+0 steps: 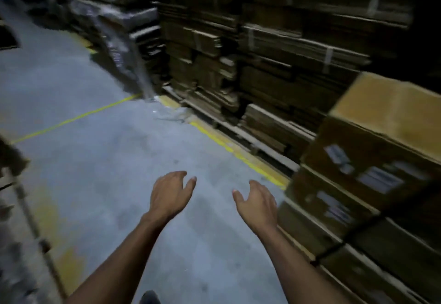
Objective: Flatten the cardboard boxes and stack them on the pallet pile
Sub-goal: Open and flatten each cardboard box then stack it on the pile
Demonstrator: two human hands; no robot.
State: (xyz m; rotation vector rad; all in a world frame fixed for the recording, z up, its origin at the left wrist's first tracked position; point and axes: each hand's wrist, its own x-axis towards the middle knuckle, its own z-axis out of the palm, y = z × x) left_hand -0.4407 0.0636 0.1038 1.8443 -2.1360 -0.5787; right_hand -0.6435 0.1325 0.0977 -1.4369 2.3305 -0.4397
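Cardboard's flattened on the pallet pile (274, 70) already, so left hand (170, 194) and right hand (259, 202) hang loose, both empty, probably between boxes.

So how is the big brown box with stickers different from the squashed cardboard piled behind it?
The closed brown cardboard box with white labels keeps its full boxy shape; the flattened brown cardboard stack is thin sheets laid flat. The box shows printed labels on its side; the stack shows pale straps round its bundles instead. The box sits near the right hand; the stack stands farther back. Both are brown cardboard, and neither hand touches them.
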